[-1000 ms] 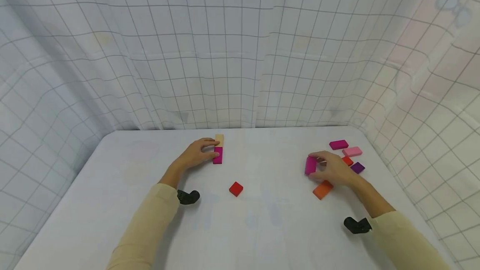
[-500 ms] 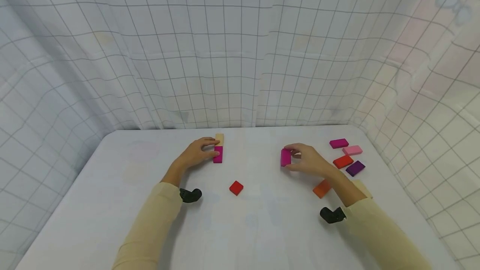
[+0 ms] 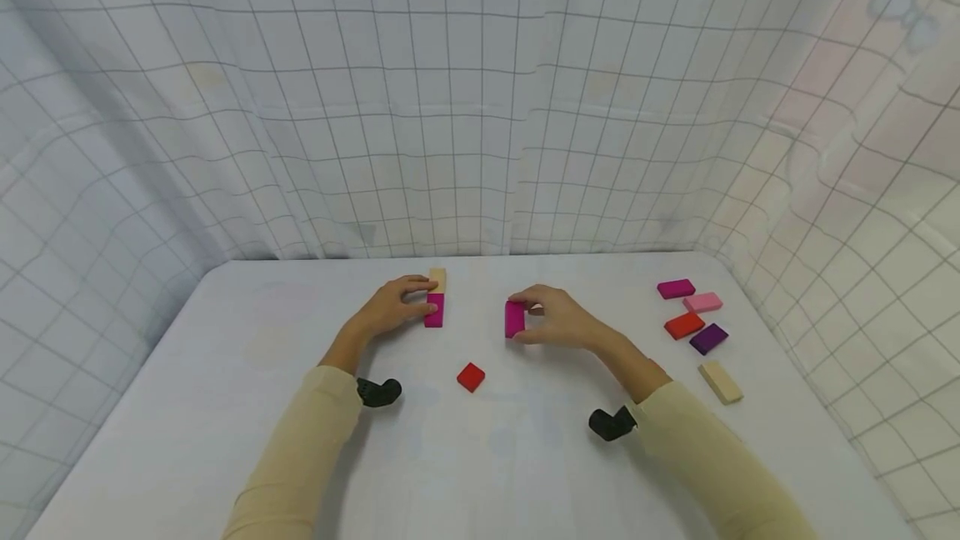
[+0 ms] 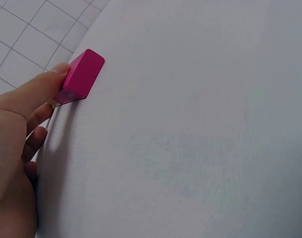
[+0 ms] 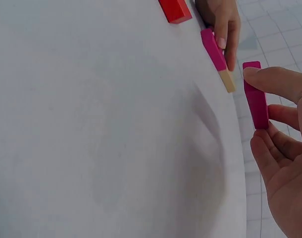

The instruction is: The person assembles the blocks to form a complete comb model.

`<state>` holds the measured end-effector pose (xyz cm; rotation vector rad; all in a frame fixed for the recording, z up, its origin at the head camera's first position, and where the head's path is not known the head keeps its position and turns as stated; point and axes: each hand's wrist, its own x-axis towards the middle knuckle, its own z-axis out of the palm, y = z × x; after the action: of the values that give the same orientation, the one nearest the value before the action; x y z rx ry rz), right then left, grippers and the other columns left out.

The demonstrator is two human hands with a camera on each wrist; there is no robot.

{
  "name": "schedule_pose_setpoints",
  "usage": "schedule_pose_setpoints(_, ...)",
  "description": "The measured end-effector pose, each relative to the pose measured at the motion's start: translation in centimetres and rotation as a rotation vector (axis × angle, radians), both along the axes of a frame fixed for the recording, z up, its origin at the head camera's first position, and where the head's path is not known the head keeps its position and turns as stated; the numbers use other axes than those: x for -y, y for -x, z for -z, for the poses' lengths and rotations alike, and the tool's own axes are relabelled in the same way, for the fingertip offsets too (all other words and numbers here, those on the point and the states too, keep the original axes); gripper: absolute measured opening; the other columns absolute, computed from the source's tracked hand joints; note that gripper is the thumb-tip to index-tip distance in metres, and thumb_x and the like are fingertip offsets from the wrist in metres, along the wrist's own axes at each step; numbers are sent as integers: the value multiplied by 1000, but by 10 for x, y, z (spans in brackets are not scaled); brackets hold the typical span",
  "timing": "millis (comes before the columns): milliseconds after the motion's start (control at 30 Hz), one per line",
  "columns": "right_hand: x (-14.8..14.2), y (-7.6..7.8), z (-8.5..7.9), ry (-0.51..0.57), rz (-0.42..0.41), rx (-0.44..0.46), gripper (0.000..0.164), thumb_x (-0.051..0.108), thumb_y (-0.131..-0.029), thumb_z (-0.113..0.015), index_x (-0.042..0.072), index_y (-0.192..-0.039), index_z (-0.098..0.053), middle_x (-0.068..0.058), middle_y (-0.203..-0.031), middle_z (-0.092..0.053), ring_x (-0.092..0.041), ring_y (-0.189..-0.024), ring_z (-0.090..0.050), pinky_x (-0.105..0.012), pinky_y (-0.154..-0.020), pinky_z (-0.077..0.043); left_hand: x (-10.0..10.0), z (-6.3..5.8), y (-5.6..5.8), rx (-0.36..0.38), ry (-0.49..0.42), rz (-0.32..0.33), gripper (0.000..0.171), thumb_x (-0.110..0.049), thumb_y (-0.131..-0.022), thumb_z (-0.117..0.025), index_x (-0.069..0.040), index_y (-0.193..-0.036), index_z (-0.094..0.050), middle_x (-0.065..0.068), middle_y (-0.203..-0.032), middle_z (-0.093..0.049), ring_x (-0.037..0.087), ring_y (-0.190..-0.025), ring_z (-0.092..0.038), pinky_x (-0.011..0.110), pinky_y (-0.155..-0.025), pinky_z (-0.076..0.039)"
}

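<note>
A cream block (image 3: 438, 278) and a magenta block (image 3: 434, 312) lie end to end near the table's far edge. Beside them is my left hand (image 3: 388, 305), its thumb on the magenta block and its index finger touching the cream one. My right hand (image 3: 558, 320) pinches another magenta block (image 3: 514, 319) by its two ends, to the right of that pair. In the right wrist view this held block (image 5: 256, 99) stands between thumb and fingertips, above the table, with its shadow on the cloth. A red block (image 3: 471, 377) lies nearer, between the two arms.
At the table's right lie a magenta block (image 3: 676, 288), a pink block (image 3: 702, 302), a red-orange block (image 3: 684, 325), a purple block (image 3: 708, 338) and a cream block (image 3: 721, 382). White grid-patterned curtains (image 3: 480, 107) surround the white table (image 3: 225, 407).
My right hand has carried its magenta block leftward from the right side toward the pair. My left hand has stayed in place. The orange block is now hidden by the right arm.
</note>
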<state>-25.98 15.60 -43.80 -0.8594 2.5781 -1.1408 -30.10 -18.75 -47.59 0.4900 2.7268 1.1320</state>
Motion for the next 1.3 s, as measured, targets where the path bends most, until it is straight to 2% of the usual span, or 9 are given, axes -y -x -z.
schedule_pose_setpoints(300,43,0,-4,39,-47,25,62,18,-86,-86,-1,-139,-60,-10,-133,-61,-26,-118,-58,-41,-104,-51,-5,-1,2,-4,10,-7,57,-36,-98,-71,-10,-148,-59,17,-158,-43,41,-150,-28,65,-119,-20)
schedule_pose_setpoints(533,78,1,7,-62,-110,34,65,24,-84,-89,4,-140,-61,-4,-133,-61,-18,-118,-59,-26,-100,-51,-3,-2,1,5,13,-18,58,-37,-98,-71,-11,-148,-59,17,-158,-44,41,-149,-30,66,-118,-22)
schedule_pose_setpoints(667,91,1,9,-86,-148,0,64,24,-83,-90,5,-138,-62,-4,-131,-62,-17,-116,-59,-23,-99,-50,-1,-1,1,-6,-5,-16,57,-36,-97,-72,-11,-147,-59,17,-157,-44,40,-149,-31,66,-118,-22)
schedule_pose_setpoints(900,101,0,11,-168,-168,-47,62,27,-85,-88,6,-138,-62,-1,-126,-63,-15,-112,-58,-20,-92,-50,-1,0,0,-26,-28,-1,56,-34,-97,-73,-8,-145,-61,17,-155,-47,40,-148,-32,65,-118,-22)
schedule_pose_setpoints(1200,104,2,15,-186,-155,-86,60,30,-85,-89,8,-136,-67,-2,-125,-60,-13,-111,-53,-22,-90,-49,-1,-1,-2,-11,-14,-2,58,-36,-97,-72,-10,-147,-59,17,-157,-45,41,-149,-31,66,-117,-22)
schedule_pose_setpoints(1300,101,2,14,-185,-154,-68,60,31,-85,-88,10,-136,-67,-3,-125,-60,-15,-111,-54,-22,-90,-50,-1,-1,-1,-18,-8,2,58,-37,-97,-71,-10,-147,-59,18,-157,-45,41,-148,-31,67,-118,-22)
